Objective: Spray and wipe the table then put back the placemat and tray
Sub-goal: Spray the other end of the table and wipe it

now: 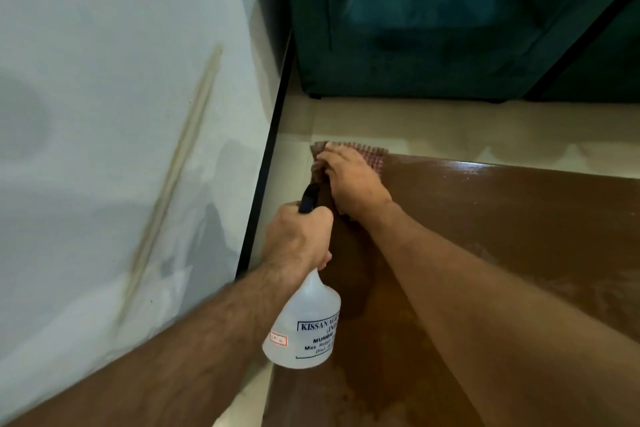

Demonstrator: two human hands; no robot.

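Note:
A clear plastic spray bottle (304,326) with a black nozzle hangs over the left edge of the brown wooden table (502,218); my left hand (298,239) grips its neck and trigger. My right hand (349,177) lies flat on a red-and-white checked cloth (375,152), pressing it onto the table's far left corner. The tabletop looks wet and streaked nearer to me. No placemat or tray is in view.
A pale wall (121,114) with a black skirting strip (266,163) runs close along the table's left side. A dark green sofa (433,28) stands beyond the table, with light tiled floor (450,128) between them.

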